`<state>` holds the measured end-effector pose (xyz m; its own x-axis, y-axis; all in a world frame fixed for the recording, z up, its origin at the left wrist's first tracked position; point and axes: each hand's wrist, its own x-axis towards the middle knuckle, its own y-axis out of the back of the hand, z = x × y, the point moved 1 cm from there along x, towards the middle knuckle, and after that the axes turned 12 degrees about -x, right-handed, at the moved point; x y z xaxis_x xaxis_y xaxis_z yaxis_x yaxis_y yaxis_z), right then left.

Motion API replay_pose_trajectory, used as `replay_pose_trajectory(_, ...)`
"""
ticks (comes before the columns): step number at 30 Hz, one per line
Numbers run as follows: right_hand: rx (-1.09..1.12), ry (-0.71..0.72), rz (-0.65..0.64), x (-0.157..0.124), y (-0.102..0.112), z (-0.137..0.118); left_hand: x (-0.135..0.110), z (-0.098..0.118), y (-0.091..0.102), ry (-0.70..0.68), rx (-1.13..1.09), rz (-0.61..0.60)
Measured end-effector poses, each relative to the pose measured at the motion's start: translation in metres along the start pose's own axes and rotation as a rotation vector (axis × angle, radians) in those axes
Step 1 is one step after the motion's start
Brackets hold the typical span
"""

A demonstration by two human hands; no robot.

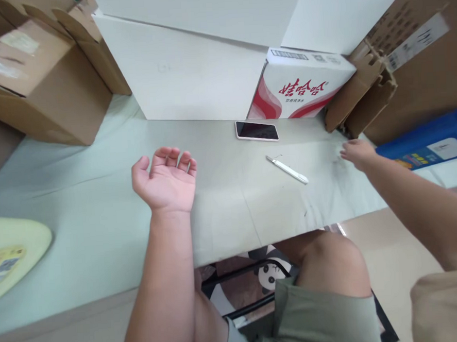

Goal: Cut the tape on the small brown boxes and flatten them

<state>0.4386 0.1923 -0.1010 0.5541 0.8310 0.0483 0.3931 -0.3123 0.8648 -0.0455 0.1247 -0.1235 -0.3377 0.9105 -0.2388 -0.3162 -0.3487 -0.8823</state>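
My left hand point(171, 182) is raised palm up over the cloth-covered table point(223, 212). Its fingers are apart and loosely bent, and nothing lies in the palm. Over at the right, my right hand point(358, 154) is low by the table surface, close to a blue bottle point(428, 140) and a brown cardboard flap point(357, 93). Its fingers are bent together; whatever may be between them is too small or hidden to make out. Between the hands lie a slim white penknife-like tool point(288, 170) and, farther back, a phone point(257, 131) with a dark screen.
Large white boxes point(191, 65) and a red-and-white printed carton point(296, 87) line the back. Brown cardboard boxes point(69, 93) stand at the left. A pale yellow-green container point(19, 230) juts in at the left edge. Small dark bits point(305, 214) lie near the front edge.
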Motion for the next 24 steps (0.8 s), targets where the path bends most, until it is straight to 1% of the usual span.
replay_pose_trajectory(2, -0.032, -0.061, -0.086, -0.018, -0.007, -0.003, -0.003, 0.005, 0.002, 0.002, -0.011, 0.000)
replay_pose_trajectory(3, -0.038, -0.065, -0.120, -0.026, -0.010, -0.008, -0.004, 0.007, 0.003, 0.001, -0.016, -0.004)
replay_pose_trajectory(5, -0.027, 0.001, -0.164, -0.042, -0.017, -0.029, -0.005, 0.013, 0.004, -0.005, -0.035, -0.005)
replay_pose_trajectory(7, 0.002, 0.126, -0.199, -0.058, -0.027, -0.063, -0.006, 0.020, 0.005, -0.009, -0.079, 0.008)
replay_pose_trajectory(9, 0.033, 0.278, -0.246, -0.075, -0.043, -0.106, -0.008, 0.031, 0.005, -0.007, -0.151, 0.038)
replay_pose_trajectory(11, 0.060, 0.437, -0.302, -0.097, -0.064, -0.155, -0.010, 0.044, 0.005, -0.007, -0.239, 0.084)
replay_pose_trajectory(13, 0.090, 0.589, -0.363, -0.122, -0.089, -0.204, -0.012, 0.059, 0.006, -0.016, -0.312, 0.127)
replay_pose_trajectory(16, 0.157, 0.828, -0.451, -0.168, -0.127, -0.278, -0.014, 0.081, 0.012, -0.038, -0.366, 0.140)
replay_pose_trajectory(18, 0.211, 1.076, -0.465, -0.199, -0.150, -0.327, -0.016, 0.093, 0.017, -0.053, -0.386, 0.125)
replay_pose_trajectory(20, 0.224, 1.269, -0.436, -0.227, -0.172, -0.376, -0.017, 0.103, 0.021, -0.073, -0.403, 0.112)
replay_pose_trajectory(22, 0.190, 1.366, -0.411, -0.251, -0.191, -0.421, -0.018, 0.110, 0.024, -0.092, -0.419, 0.118)
replay_pose_trajectory(24, 0.125, 1.383, -0.429, -0.270, -0.207, -0.461, -0.018, 0.114, 0.025, -0.093, -0.420, 0.130)
